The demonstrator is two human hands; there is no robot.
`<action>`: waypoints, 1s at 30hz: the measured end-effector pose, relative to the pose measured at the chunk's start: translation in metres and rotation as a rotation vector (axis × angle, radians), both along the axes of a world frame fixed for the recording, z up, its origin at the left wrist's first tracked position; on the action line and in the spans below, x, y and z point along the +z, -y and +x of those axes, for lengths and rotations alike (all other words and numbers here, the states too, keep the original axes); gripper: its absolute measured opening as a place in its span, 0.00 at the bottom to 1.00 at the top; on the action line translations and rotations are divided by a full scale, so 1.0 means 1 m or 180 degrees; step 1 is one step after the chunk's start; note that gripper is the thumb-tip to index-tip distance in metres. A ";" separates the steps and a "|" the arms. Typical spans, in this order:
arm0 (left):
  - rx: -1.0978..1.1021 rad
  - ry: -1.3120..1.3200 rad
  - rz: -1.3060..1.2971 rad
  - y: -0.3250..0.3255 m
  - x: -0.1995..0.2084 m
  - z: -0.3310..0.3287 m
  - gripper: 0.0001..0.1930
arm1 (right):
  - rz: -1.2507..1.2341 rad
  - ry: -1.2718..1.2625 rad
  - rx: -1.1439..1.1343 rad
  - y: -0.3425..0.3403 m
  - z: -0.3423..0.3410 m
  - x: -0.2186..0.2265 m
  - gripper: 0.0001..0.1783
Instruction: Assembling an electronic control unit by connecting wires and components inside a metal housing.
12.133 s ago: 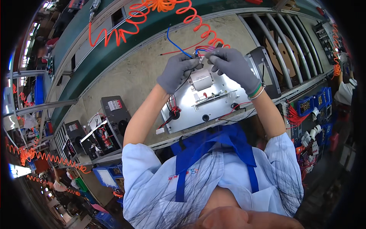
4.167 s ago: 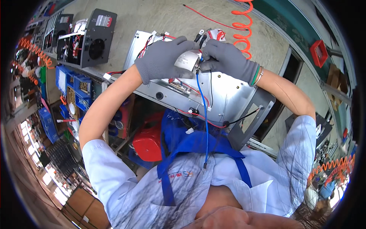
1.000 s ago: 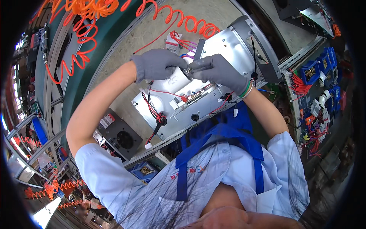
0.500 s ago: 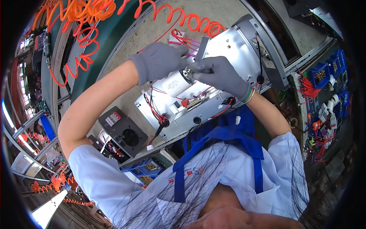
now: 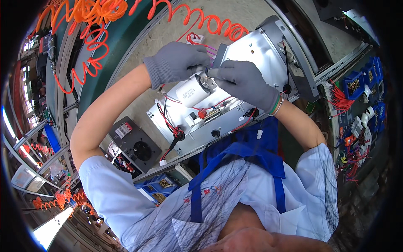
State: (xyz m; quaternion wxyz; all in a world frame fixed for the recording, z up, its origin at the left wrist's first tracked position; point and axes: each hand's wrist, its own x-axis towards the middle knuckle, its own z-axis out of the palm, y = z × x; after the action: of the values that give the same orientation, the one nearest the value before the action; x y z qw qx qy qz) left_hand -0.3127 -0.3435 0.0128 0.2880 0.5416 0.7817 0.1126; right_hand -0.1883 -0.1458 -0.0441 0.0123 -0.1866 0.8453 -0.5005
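Observation:
A white cylindrical capacitor lies in an open sheet-metal housing, its terminal end toward my hands. My left hand, in a grey glove, has its fingers bent together just above that end. From the right my right hand, gloved too, pinches with thumb and fingers close by the metal terminals. Whatever sits between the fingertips is too small and hidden to name. Purple wires run down behind the fingers. A red component and thin red wires lie below the capacitor.
An orange coiled air hose hangs across the far side. A dark box with a round fan opening stands at the left. Blue bins of small fasteners and bundled red wires lie at the right. More blue bins sit near my body.
My right hand has shifted slightly right and down, showing more of the capacitor's terminal end. My left fingers have moved down and curled closer to the terminals.

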 end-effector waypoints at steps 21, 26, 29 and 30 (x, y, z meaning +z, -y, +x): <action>0.0569 0.0337 0.0125 0.010 -0.004 0.018 0.08 | -0.0678 0.2010 -0.0250 0.011 -0.003 0.004 0.16; 0.0587 0.0390 0.0214 0.012 -0.006 0.017 0.08 | -0.0589 0.1825 -0.0322 0.011 -0.001 0.004 0.16; 0.0591 0.0421 0.0105 0.009 -0.004 0.017 0.08 | -0.0364 0.1796 -0.0212 0.010 -0.004 0.006 0.15; 0.0590 0.0446 0.0111 0.010 -0.005 0.016 0.08 | -0.0324 0.1806 -0.0178 0.011 -0.005 0.008 0.15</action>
State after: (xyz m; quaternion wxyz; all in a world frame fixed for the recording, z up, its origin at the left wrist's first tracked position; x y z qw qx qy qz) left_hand -0.2966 -0.3539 0.0083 0.3209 0.4627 0.8043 0.1898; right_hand -0.1931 -0.1568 -0.0363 0.2251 -0.0162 0.7867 -0.5746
